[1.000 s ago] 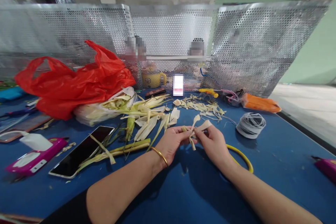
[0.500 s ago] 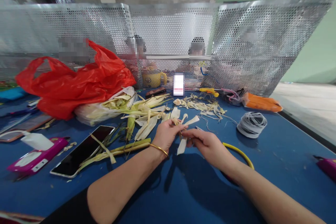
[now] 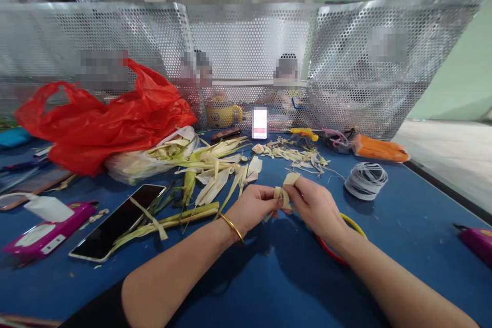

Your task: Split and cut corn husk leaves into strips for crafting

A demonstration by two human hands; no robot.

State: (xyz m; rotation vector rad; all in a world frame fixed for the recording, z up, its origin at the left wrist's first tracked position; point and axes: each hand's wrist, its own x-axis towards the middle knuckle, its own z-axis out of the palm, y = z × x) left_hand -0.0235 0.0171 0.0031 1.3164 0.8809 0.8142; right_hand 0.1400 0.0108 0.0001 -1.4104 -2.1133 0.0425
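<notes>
Over the blue table, my two hands meet near the middle of the view. My left hand (image 3: 253, 206), a gold bangle at its wrist, is closed, pinching a pale corn husk strip (image 3: 286, 196) between thumb and fingers. Closed on the same strip's upper end is my right hand (image 3: 313, 204), its fingertips beside the left ones. The strip looks looped or folded where the fingers meet; part of it is hidden. Behind the left hand lie loose corn husks (image 3: 210, 189). Beneath my right wrist shows a yellow and red ring (image 3: 355, 225), partly covered by the forearm.
Left stand a red plastic bag (image 3: 111, 118), a phone (image 3: 119, 220) and a purple power strip (image 3: 49, 228). Husk shreds (image 3: 295, 152), a yellow-handled tool (image 3: 303, 134), an orange packet (image 3: 378, 148) and a grey string ball (image 3: 366, 181) lie beyond. A perforated metal screen (image 3: 249, 36) stands behind; people are beyond it.
Both hands have shifted slightly right. My right hand has risen and turned onto the husk strip's upper end. Earlier, husk ends stuck out above and below the fingers; now the strip looks looped.
</notes>
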